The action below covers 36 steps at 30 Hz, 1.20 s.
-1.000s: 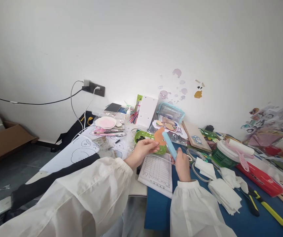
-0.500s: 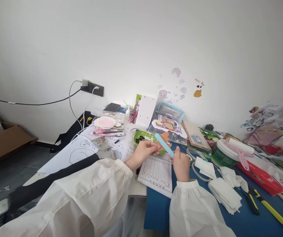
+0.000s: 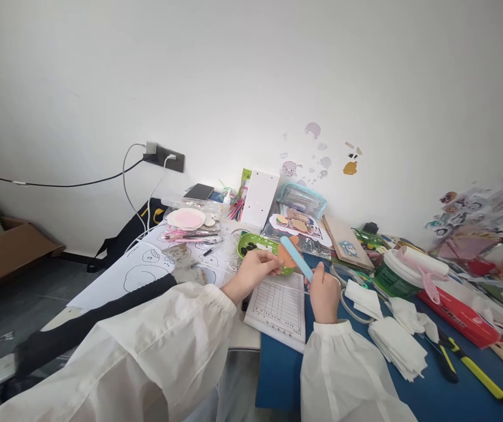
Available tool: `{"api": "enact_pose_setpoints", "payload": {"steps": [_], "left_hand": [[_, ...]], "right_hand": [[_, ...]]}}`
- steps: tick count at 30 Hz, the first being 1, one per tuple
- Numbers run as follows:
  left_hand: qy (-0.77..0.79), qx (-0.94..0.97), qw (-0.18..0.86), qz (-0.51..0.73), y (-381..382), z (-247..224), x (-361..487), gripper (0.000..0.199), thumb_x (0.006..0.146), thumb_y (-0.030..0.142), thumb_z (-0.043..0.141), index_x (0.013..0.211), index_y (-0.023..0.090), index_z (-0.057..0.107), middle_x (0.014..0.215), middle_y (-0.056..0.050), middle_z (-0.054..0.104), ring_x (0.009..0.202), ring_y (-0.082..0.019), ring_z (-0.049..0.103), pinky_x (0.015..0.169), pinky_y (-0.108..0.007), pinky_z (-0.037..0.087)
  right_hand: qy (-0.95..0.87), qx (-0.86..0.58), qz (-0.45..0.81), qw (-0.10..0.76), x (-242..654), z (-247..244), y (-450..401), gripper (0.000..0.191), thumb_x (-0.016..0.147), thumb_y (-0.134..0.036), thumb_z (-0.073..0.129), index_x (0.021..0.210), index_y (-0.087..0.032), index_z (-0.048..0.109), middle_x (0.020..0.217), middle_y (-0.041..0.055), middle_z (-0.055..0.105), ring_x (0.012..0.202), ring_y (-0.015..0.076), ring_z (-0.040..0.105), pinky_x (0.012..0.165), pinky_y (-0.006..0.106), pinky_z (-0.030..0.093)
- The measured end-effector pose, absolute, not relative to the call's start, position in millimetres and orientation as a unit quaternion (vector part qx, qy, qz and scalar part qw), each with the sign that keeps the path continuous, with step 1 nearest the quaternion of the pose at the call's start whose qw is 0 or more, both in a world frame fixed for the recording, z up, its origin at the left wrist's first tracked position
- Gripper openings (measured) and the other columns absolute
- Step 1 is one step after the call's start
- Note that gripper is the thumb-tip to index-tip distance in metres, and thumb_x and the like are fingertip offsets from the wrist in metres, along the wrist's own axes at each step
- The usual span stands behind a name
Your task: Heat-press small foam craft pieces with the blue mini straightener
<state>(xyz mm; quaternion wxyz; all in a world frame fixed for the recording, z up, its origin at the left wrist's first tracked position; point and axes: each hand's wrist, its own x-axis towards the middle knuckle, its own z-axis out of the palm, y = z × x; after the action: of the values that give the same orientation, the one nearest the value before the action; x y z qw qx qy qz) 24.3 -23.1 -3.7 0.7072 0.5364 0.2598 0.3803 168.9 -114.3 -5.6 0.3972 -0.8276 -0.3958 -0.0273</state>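
Pinched between the fingers of my left hand (image 3: 257, 272) is a flat orange piece (image 3: 287, 255), held over a green tray (image 3: 255, 239) with dark and white pieces in it. My right hand (image 3: 325, 291) is wrapped round one end of a light blue flat stick (image 3: 296, 258). The stick slants up to the left, and its far end overlaps the orange piece; whether they touch, I cannot tell. Below both hands lies a printed form (image 3: 277, 308) with a table grid.
White tissues (image 3: 398, 346), yellow-black pliers (image 3: 479, 372), a red package (image 3: 462, 316) and a green-white tub (image 3: 396, 275) stand or lie at the right. Line drawings (image 3: 139, 275) and a pink dish (image 3: 186, 219) are at the left. A clear blue-edged pouch (image 3: 303, 199) rests by the wall.
The blue stick has shifted slightly right and down with my right hand. The orange piece now shows more of its face beside the stick. My left hand has barely moved.
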Motion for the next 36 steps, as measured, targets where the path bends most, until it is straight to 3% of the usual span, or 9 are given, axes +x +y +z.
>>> {"api": "enact_pose_setpoints", "payload": {"steps": [10, 17, 26, 30, 36], "left_hand": [[0.258, 0.567, 0.677, 0.392, -16, 2, 17, 0.019, 0.064, 0.027, 0.074, 0.062, 0.014, 0.060, 0.055, -0.001, 0.064, 0.054, -0.013, 0.061, 0.056, -0.023, 0.047], [0.250, 0.596, 0.625, 0.437, -15, 7, 11, 0.016, 0.068, 0.028, 0.067, 0.068, 0.016, 0.056, 0.065, -0.002, 0.065, 0.063, -0.016, 0.063, 0.057, -0.025, 0.048], [0.274, 0.615, 0.516, 0.530, -16, 13, 4, 0.008, 0.066, 0.020, 0.066, 0.074, 0.017, 0.067, 0.060, 0.003, 0.061, 0.053, -0.010, 0.055, 0.053, -0.020, 0.042], [0.266, 0.597, 0.540, 0.530, -19, 13, 4, 0.016, 0.068, 0.028, 0.068, 0.078, 0.016, 0.068, 0.063, -0.001, 0.067, 0.049, -0.012, 0.061, 0.050, -0.022, 0.045], [0.238, 0.549, 0.599, 0.532, -18, 12, 6, 0.028, 0.070, 0.038, 0.070, 0.086, 0.015, 0.070, 0.078, -0.006, 0.073, 0.068, -0.019, 0.070, 0.057, -0.024, 0.052]], "right_hand": [[-0.319, -0.811, 0.026, 0.489, 181, -8, -116, 0.059, 0.094, -0.038, 0.024, 0.045, -0.021, 0.054, 0.041, 0.0018, 0.054, 0.046, 0.0177, 0.054, 0.058, 0.031, 0.038], [-0.272, -0.768, 0.120, 0.567, 198, -19, -114, 0.041, 0.091, -0.049, 0.045, 0.074, -0.014, 0.058, 0.058, -0.0051, 0.055, 0.047, 0.0083, 0.052, 0.050, 0.024, 0.046], [-0.287, -0.744, 0.167, 0.580, 197, -23, -113, 0.037, 0.092, -0.046, 0.045, 0.080, -0.014, 0.059, 0.061, -0.0044, 0.055, 0.046, 0.0073, 0.050, 0.047, 0.022, 0.045], [-0.298, -0.738, 0.177, 0.579, 198, -22, -114, 0.037, 0.092, -0.047, 0.045, 0.080, -0.014, 0.059, 0.060, -0.0046, 0.055, 0.046, 0.0071, 0.049, 0.046, 0.022, 0.044], [-0.304, -0.735, 0.177, 0.580, 196, -21, -115, 0.039, 0.092, -0.048, 0.044, 0.079, -0.014, 0.059, 0.059, -0.0048, 0.054, 0.045, 0.0073, 0.049, 0.047, 0.022, 0.044]]}}
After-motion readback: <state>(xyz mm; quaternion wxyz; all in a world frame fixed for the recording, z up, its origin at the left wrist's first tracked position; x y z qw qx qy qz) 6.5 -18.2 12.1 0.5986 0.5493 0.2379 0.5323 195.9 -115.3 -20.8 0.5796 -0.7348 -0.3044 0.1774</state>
